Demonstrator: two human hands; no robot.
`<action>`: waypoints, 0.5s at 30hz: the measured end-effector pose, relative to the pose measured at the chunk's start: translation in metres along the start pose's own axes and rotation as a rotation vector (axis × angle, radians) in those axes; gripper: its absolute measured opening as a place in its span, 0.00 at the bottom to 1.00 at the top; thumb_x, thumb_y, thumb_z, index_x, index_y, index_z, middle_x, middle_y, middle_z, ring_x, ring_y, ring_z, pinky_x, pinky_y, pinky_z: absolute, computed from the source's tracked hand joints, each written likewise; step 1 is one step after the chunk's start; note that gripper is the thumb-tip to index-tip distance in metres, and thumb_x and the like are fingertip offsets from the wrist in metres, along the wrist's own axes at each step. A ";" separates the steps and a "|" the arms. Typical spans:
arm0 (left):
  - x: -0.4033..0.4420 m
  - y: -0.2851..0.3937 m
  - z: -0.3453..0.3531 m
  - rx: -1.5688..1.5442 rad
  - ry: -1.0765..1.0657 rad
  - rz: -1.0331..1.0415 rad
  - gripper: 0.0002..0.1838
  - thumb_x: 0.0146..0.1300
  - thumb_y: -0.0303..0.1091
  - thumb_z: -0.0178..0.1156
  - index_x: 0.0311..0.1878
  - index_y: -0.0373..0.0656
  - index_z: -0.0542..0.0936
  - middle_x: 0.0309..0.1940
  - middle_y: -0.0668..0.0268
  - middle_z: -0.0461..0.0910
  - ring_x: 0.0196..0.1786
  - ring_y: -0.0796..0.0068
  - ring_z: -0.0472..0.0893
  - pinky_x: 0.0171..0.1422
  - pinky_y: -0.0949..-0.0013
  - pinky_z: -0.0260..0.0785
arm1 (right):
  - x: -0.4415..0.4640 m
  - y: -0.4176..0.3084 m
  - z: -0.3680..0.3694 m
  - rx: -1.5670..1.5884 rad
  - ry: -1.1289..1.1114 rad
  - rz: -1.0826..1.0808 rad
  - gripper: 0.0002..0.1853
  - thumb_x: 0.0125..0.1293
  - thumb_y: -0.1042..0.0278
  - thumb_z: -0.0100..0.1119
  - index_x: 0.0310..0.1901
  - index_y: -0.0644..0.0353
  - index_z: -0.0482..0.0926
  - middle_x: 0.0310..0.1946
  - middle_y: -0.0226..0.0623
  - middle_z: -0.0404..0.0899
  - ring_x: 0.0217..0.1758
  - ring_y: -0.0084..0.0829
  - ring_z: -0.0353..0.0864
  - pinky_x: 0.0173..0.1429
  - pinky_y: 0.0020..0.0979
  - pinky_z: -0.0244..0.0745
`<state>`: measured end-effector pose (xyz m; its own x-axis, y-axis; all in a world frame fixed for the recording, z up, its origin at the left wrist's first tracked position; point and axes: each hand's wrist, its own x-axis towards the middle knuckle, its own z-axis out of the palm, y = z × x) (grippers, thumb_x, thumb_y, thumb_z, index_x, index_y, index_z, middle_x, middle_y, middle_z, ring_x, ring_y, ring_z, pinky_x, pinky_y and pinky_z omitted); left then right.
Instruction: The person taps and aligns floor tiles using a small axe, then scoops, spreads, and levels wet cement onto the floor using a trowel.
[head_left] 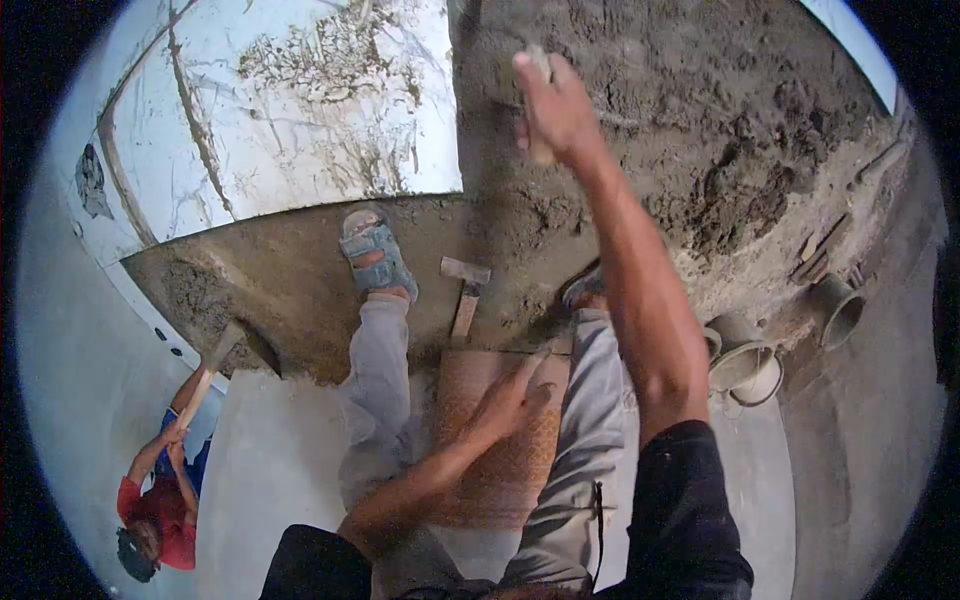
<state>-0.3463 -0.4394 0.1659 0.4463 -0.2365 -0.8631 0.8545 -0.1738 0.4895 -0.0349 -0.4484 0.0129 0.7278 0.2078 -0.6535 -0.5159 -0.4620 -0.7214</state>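
My right hand (562,110) is closed around a pale, narrow piece (541,66), perhaps wood, over wet grey mortar (690,90); its full shape is hidden by my fingers. Lower down, my left hand (505,402) hangs above a brown patterned tile (470,400), its fingers stretched out and slightly blurred, with nothing visible in them. I cannot tell whether it touches the tile. A hammer (466,290) with a broad head lies on the mortar just beyond the tile. My sandalled left foot (375,250) stands left of the hammer.
White slabs (420,120) smeared with mortar are at the upper left. At the lower left, a co-worker in a red shirt (170,515) grips a long-handled hoe (205,385). Buckets (838,308) and small tools (822,250) lie along the right. A mortar heap (745,195) sits upper right.
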 end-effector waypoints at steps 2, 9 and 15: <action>-0.001 0.012 -0.004 0.058 0.027 0.009 0.29 0.63 0.43 0.55 0.61 0.34 0.63 0.58 0.45 0.68 0.62 0.52 0.68 0.66 0.61 0.59 | 0.021 -0.037 -0.015 0.121 -0.076 0.101 0.24 0.64 0.44 0.48 0.43 0.60 0.69 0.28 0.45 0.75 0.22 0.37 0.78 0.27 0.38 0.74; 0.003 0.024 -0.022 -0.066 0.010 0.010 0.31 0.62 0.47 0.55 0.61 0.34 0.63 0.57 0.45 0.69 0.62 0.51 0.68 0.66 0.60 0.59 | 0.055 -0.119 -0.047 -0.035 -0.297 0.066 0.23 0.70 0.46 0.38 0.41 0.61 0.71 0.28 0.37 0.75 0.29 0.34 0.75 0.34 0.40 0.71; 0.000 0.022 -0.023 -0.148 -0.010 0.008 0.32 0.63 0.45 0.53 0.64 0.34 0.60 0.59 0.42 0.65 0.63 0.47 0.65 0.66 0.57 0.57 | 0.069 -0.074 -0.043 -0.194 -0.345 0.108 0.28 0.65 0.37 0.42 0.41 0.60 0.70 0.22 0.32 0.69 0.17 0.24 0.72 0.21 0.29 0.69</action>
<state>-0.3212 -0.4211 0.1736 0.4516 -0.2467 -0.8575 0.8810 -0.0287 0.4723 0.0726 -0.4366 0.0314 0.4624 0.4110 -0.7857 -0.4625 -0.6442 -0.6092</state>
